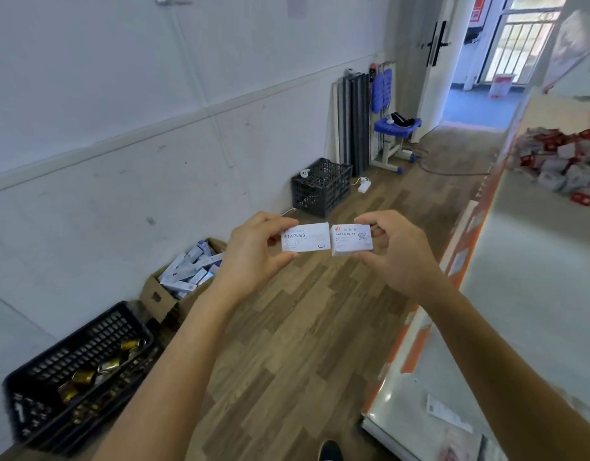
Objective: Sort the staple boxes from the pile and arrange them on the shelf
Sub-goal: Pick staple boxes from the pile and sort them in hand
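Observation:
My left hand (pixel 253 251) grips a small white box marked STAPLES (pixel 305 241) by its left end. Beside it, my right hand (pixel 396 252) pinches a smaller white box marked PAPER CLIPS (pixel 351 240) by its right end. The two boxes are held up side by side, labels toward me, nearly touching, above the wooden floor. On the grey shelf (pixel 536 261) at the right lies a pile of small red and white boxes (pixel 566 161) toward the far end.
Along the left wall stand a black crate of metal clips (pixel 77 374), a cardboard box of white-blue packs (pixel 184 281) and another black crate (pixel 322 186). A blue chair (pixel 391 128) and an open door are farther back. The shelf has an orange edge (pixel 463 261). My shoe (pixel 330 450) shows below.

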A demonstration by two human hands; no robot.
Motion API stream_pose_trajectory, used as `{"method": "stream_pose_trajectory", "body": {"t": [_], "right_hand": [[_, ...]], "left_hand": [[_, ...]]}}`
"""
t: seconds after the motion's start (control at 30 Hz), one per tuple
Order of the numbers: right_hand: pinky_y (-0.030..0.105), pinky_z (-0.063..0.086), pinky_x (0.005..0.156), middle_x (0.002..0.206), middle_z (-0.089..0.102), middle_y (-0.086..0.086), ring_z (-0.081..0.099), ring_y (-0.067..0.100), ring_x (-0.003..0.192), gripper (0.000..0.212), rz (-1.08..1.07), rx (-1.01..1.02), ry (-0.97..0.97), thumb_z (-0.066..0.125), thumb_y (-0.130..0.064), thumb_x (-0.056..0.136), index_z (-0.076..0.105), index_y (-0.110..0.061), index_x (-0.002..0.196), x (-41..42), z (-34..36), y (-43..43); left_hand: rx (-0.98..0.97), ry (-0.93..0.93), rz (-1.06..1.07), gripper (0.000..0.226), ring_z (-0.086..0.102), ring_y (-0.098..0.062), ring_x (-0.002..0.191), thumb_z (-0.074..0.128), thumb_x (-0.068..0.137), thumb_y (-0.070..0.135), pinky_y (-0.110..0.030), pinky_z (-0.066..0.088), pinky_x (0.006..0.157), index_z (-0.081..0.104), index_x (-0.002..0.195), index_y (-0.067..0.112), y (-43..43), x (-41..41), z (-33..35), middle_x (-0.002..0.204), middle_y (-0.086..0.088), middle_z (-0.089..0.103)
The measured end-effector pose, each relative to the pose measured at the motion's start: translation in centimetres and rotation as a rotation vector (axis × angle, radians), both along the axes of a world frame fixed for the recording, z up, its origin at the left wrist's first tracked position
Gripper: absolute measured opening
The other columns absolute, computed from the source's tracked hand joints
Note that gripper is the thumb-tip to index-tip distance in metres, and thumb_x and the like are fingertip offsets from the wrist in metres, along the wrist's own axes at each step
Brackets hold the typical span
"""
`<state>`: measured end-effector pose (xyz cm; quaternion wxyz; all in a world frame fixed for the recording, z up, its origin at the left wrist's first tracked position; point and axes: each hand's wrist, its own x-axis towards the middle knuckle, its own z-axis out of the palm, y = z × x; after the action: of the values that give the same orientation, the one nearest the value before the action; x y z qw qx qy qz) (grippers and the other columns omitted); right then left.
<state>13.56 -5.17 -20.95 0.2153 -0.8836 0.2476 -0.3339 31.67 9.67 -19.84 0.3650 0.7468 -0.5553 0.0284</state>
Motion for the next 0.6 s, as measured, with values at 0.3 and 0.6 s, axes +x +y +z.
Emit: {"method": "stream_pose_trajectory", "body": {"t": [0.3,0.6], "right_hand": [[0.03,0.055,0.076,0.107,0.063,0.0,0.059,0.012,0.091,0.046,-0.033,0.059,-0.029,0.082,-0.016,0.069,0.062,-0.014,0.111,7.9,-4.7,-9.9],[0.014,0.05,0.075,0.111,0.06,0.0,0.058,0.01,0.095,0.042,-0.195,0.158,0.021,0.079,-0.013,0.073,0.06,-0.014,0.111,12.9,-5.1,-20.7]], "left_hand": [[0.076,0.022,-0.09,0.047,0.059,-0.011,0.089,0.081,0.071,0.011,-0.006,0.041,0.08,0.067,0.116,0.017,-10.6,9.2,-3.6,0.106,0.006,0.06],[0.129,-0.039,-0.255,0.049,0.058,-0.009,0.091,0.08,0.073,0.016,-0.021,0.049,0.084,0.065,0.12,0.017,-25.6,16.6,-4.2,0.111,0.002,0.061]]}}
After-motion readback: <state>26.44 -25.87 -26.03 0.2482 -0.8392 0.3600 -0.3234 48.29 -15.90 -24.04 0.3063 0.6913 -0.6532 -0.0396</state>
